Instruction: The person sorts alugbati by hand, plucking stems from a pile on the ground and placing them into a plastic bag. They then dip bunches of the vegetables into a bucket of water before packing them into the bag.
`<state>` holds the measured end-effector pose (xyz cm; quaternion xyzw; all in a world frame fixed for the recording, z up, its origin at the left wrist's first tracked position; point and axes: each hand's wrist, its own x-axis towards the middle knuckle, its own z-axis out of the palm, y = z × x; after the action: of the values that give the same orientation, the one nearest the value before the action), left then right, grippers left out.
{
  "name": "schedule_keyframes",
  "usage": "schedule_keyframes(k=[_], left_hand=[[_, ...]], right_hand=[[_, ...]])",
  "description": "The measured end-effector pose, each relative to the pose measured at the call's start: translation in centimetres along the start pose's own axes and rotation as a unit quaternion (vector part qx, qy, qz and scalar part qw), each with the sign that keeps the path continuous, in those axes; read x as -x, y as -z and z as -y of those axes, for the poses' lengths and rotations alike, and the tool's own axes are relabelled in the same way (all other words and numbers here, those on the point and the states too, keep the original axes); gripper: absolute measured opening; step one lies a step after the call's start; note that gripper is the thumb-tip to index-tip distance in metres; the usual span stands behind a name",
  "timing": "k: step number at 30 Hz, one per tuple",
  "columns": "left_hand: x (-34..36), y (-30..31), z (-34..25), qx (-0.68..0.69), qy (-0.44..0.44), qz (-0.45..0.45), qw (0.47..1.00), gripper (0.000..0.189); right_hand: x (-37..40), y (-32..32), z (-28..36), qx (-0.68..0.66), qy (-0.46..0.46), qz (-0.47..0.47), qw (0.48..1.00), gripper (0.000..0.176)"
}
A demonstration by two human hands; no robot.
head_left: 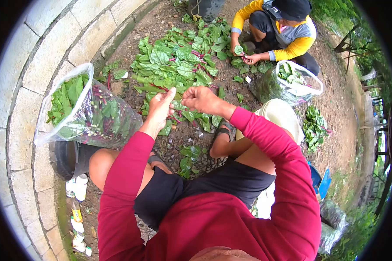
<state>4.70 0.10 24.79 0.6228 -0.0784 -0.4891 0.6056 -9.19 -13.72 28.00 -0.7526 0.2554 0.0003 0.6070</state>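
Observation:
My left hand [160, 108] is closed on a green leafy stem [148, 83], whose leaves point away to the upper left, slightly blurred. Just to its right, my right hand [201, 99] is closed in a pinch; anything between its fingertips is too small to make out. Beneath and beyond both hands spreads a heap of broad green leaves [178, 61] with reddish-purple stems. Left of my left forearm, a clear plastic bag [113, 115] stuffed with such leaves stands with its mouth open.
Across the heap, a co-worker [287, 35] in yellow and grey squats, handling leaves beside another filled plastic bag [307, 89]. A pale bucket [283, 115] stands by my right knee. A black container [69, 158] and white bottles [78, 187] line the curved stone wall [35, 78].

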Motion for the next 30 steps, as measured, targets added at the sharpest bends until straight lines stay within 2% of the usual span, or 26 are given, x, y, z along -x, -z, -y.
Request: schedule_keyframes(k=[3,4,7,8,10,12,13,16,19,20,23,26,28,30], left_hand=[[0.2,0.3,-0.1,0.049,-0.016,-0.007,0.999,0.027],[-0.4,0.5,-0.1,0.054,-0.010,-0.017,0.998,0.018],[-0.7,0.2,-1.1,0.054,-0.052,-0.043,0.996,0.014],[0.0,-0.4,-1.7,0.079,-0.078,-0.043,0.993,0.014],[0.7,-1.3,-1.0,0.132,-0.090,-0.069,0.985,0.014],[2.1,-2.5,0.4,0.181,-0.106,-0.091,0.973,0.014],[2.1,-2.7,2.3,0.169,-0.088,-0.112,0.975,0.012],[2.7,-3.2,8.0,0.175,-0.032,-0.130,0.975,0.013],[1.9,-2.9,14.9,0.167,0.037,-0.155,0.973,0.008],[2.0,-2.9,16.1,0.156,0.056,-0.141,0.976,0.007],[1.1,-2.5,18.8,0.144,0.073,-0.139,0.977,0.005],[0.3,-1.5,19.0,0.130,0.073,-0.131,0.980,0.005],[0.0,-1.0,19.1,0.118,0.078,-0.140,0.980,0.005],[-0.1,-0.7,18.8,0.120,0.087,-0.143,0.979,0.006]], right_hand=[[-0.6,-0.3,-1.2,0.105,0.113,0.024,0.988,0.019],[-0.8,-0.1,-1.1,0.092,0.113,0.064,0.987,0.022],[-0.6,2.4,1.9,0.081,-0.056,0.160,0.982,0.033],[-1.4,3.6,1.3,0.107,-0.052,0.140,0.983,0.037],[-3.3,6.1,-1.1,0.139,-0.051,0.042,0.988,0.028],[-5.8,9.2,-5.4,0.266,0.010,-0.009,0.964,0.026],[-6.3,10.4,-7.6,0.329,0.038,-0.035,0.943,0.025],[-6.5,11.8,-12.4,0.394,-0.017,-0.056,0.917,0.023],[-7.7,11.0,-19.3,0.457,0.016,-0.073,0.886,0.020],[-10.4,10.2,-26.0,0.442,0.002,-0.147,0.885,0.020],[-7.8,5.6,-22.9,0.329,-0.104,-0.049,0.937,0.023],[-9.4,2.1,-25.5,0.279,-0.205,-0.021,0.938,0.029],[-10.0,0.5,-27.1,0.294,-0.185,-0.063,0.935,0.032],[-9.3,0.0,-25.4,0.290,-0.171,-0.086,0.938,0.036]])
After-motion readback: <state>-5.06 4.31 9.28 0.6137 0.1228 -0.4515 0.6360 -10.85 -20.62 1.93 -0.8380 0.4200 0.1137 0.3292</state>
